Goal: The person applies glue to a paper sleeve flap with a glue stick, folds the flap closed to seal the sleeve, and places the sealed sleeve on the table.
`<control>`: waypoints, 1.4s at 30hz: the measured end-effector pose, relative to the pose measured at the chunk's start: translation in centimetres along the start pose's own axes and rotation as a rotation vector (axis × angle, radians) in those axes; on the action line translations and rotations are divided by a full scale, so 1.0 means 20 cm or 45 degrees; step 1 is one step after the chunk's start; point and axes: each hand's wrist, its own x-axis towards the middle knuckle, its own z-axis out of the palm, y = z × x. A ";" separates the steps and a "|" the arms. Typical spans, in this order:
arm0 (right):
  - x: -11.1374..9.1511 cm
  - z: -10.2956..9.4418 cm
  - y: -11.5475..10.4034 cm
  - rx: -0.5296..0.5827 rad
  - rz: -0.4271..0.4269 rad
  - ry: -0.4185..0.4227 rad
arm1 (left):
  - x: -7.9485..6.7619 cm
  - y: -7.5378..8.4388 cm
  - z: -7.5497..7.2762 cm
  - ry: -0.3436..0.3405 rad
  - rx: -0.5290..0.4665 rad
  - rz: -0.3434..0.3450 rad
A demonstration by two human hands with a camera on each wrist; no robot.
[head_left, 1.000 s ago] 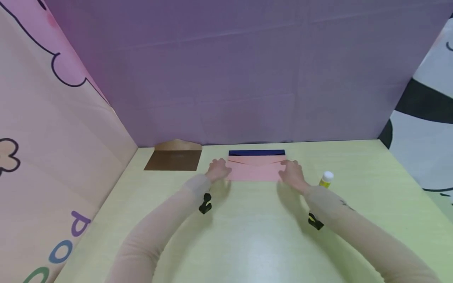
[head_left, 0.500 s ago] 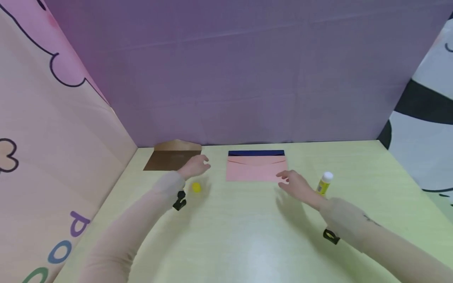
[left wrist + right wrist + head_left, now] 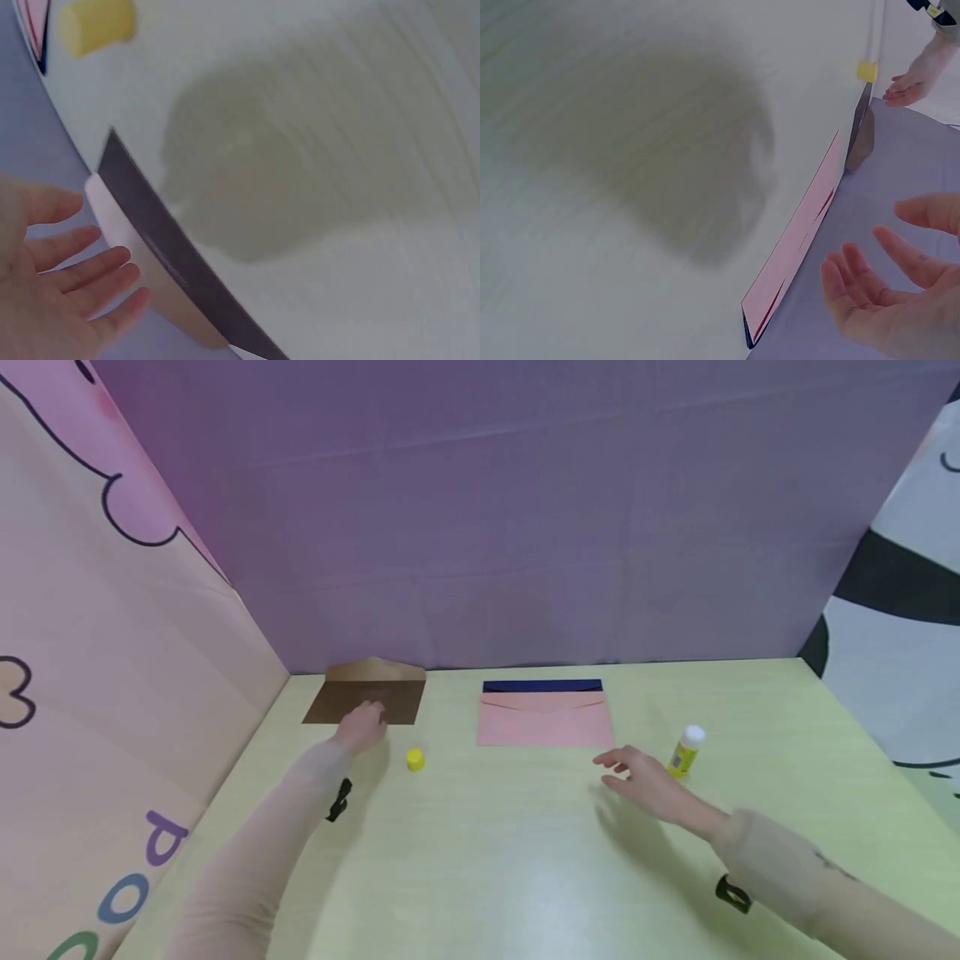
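Note:
Over the near edge of a brown envelope (image 3: 397, 700) with its flap raised, my left hand (image 3: 362, 727) hovers; the left wrist view shows its fingers spread and holding nothing. My right hand (image 3: 641, 782) hangs in the air, fingers loosely bent and nothing held, to the front right of a pink envelope (image 3: 543, 727). That pink envelope lies on top of a dark blue envelope (image 3: 542, 686), of which only the back strip shows. Right of my right hand a glue stick (image 3: 684, 752) with a white end stands upright. A small yellow cap (image 3: 416, 759) sits right of my left hand.
The pale wooden table (image 3: 480, 860) ends at a purple cloth wall (image 3: 525, 527) behind the envelopes. Printed cloth walls (image 3: 112, 652) border the left side, and another stands at the right.
Both hands have left the pink envelope. My left hand moved left to the brown envelope, revealing the yellow cap. My right hand drew back to the right and towards me.

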 end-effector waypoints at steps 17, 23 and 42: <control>-0.10 0.00 0.03 0.063 -0.073 -0.058 | 0.06 -0.19 0.15 -0.104 0.051 -0.044; -0.10 0.00 0.05 0.084 -0.073 -0.088 | 0.08 -0.22 0.18 -0.188 0.041 -0.125; -0.12 0.00 0.05 0.120 -0.089 -0.095 | 0.03 -0.19 0.16 -0.204 0.151 -0.125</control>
